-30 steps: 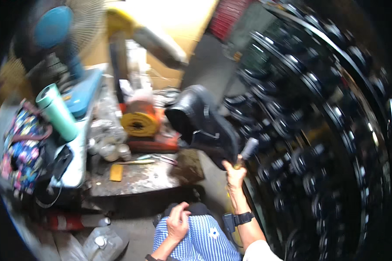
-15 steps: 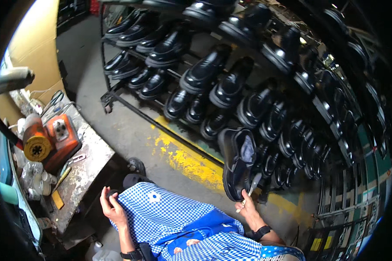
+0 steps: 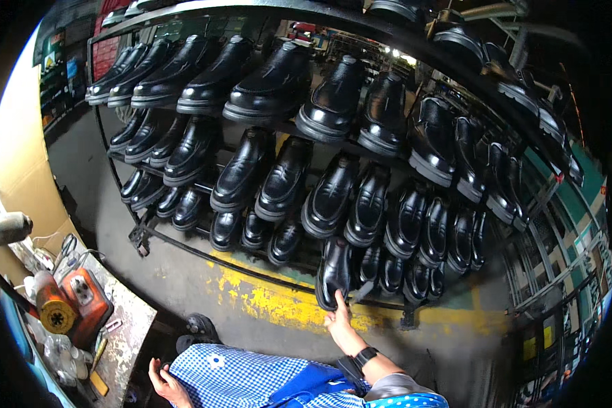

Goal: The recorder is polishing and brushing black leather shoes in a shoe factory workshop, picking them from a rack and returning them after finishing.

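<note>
My right hand (image 3: 340,323) reaches forward to the rack, its fingers closed on the toe of a black leather shoe (image 3: 333,273). The shoe is held toe toward me, in front of the lower row of shoes. A pale, blade-like tool (image 3: 366,287) sticks out beside it on the right, blurred; its grip is hidden. My left hand (image 3: 170,387) is low at the left, beside my blue checked apron (image 3: 251,370). Its fingers are curled around a small dark patch that I cannot make out.
A wheeled metal rack (image 3: 211,257) with several tiers of black shoes fills the space ahead. At the left, a worn workbench (image 3: 132,319) bears an orange machine (image 3: 88,299), small jars and tools. Yellow floor paint (image 3: 265,292) runs below the rack; metal frames (image 3: 557,224) stand at the right.
My view has risen toward the rack. My right hand has carried the shoe forward to the lower row, turning its opening away from view. My left hand stays low by the apron.
</note>
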The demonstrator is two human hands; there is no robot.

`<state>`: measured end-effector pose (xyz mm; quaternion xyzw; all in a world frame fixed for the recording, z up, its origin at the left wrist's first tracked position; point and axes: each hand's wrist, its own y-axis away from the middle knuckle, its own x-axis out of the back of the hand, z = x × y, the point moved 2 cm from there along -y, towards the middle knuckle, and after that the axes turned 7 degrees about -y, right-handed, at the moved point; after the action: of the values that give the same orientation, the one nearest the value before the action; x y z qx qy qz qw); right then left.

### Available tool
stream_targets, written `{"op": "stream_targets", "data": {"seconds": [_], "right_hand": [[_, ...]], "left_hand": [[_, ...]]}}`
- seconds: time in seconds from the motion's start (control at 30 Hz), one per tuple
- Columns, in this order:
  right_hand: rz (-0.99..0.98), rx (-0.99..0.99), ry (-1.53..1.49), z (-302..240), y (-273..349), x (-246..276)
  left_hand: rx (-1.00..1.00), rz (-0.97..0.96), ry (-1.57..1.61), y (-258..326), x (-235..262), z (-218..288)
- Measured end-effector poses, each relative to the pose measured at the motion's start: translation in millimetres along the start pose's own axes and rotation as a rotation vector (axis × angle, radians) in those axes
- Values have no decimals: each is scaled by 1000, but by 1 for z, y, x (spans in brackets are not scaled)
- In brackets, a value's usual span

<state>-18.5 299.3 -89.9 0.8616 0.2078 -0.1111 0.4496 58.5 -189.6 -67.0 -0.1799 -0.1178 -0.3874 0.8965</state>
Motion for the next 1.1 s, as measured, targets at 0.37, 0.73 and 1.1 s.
{"op": "stream_targets", "data": {"seconds": [0.37, 0.73, 1.1], "right_hand": [[-124, 278, 203, 36, -24, -53], [-160, -121, 255, 61, -47, -176], [-381, -177, 409, 49, 4, -66]], "left_hand": [[-35, 1, -102, 3, -2, 14], [-87, -19, -206, 1, -2, 36], [-56, -20, -223, -1, -7, 47]]}}
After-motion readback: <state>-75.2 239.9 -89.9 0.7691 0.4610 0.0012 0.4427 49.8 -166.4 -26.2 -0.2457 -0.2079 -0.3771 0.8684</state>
